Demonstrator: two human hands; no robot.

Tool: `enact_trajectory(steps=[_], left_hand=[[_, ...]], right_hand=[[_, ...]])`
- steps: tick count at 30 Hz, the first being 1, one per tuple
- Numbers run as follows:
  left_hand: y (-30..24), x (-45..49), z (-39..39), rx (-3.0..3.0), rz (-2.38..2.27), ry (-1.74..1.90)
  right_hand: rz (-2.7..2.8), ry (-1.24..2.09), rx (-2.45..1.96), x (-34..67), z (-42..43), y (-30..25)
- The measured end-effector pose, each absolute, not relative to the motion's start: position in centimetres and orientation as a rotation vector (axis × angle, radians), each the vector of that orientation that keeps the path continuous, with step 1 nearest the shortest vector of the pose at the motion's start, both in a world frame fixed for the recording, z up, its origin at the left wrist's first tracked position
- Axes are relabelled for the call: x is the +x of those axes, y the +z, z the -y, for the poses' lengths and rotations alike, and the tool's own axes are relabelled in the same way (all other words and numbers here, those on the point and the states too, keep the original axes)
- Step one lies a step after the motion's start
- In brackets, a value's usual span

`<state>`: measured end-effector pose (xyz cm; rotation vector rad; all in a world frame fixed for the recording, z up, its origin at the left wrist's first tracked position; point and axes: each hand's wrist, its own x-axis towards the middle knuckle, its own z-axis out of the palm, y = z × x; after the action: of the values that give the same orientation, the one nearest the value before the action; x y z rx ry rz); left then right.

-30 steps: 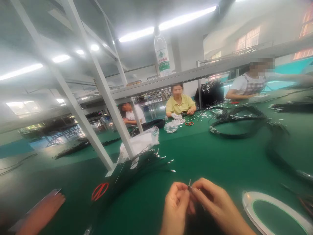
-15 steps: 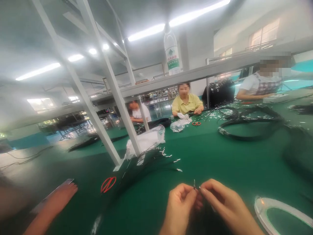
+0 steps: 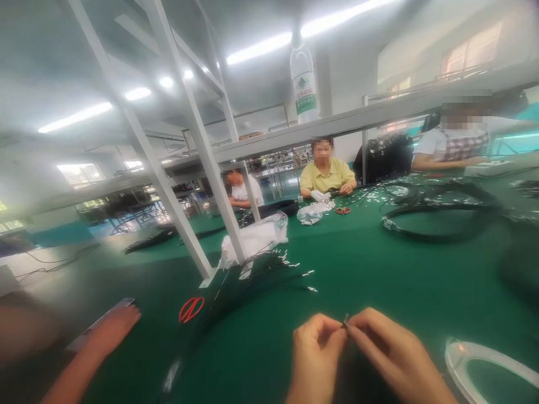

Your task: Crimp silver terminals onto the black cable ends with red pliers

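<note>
So both hands are low in the middle of the shot, right over the green worktop [image 3: 379,269]. The left hand [image 3: 315,353] and right hand [image 3: 391,359] are pushed together fingertip to fingertip, and there's a tiny metal tip [image 3: 345,321] poking up right where they meet. Each grip is pinched tight on it from its own side. It's held just above the worktop, not lying on it. Something dark hangs between the palms, too blurry to call. Just past the hands is a fanned-out bundle of black wires [image 3: 261,275] with shiny ends, and red scissors [image 3: 191,308] lie beside it on the left. Behind the bundle a crumpled plastic bag [image 3: 256,238] sits against the foot of a slanted white frame post [image 3: 177,151]. At the bottom right you can see part of a white ring [image 3: 458,353] lying flat. At the bottom left a co-worker's hand [image 3: 113,328] rests on a flat grey strip [image 3: 99,322]. Further back a person in a yellow shirt [image 3: 328,174] sits at the same worktop with another pair of red scissors [image 3: 342,210] nearby. There's a big black cable coil [image 3: 438,219] off to the right and a water bottle [image 3: 304,84] up on the shelf.
</note>
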<state>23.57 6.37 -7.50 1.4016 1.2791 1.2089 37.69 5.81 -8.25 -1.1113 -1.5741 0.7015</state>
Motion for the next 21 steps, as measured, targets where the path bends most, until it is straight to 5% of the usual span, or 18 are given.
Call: enact_trajectory(steps=[21], left_hand=[[-7.06,23.90,-5.87,1.624,-1.420,1.130]], right_hand=[[1.509,0.714,-1.181,37.44,-6.04,-9.10]])
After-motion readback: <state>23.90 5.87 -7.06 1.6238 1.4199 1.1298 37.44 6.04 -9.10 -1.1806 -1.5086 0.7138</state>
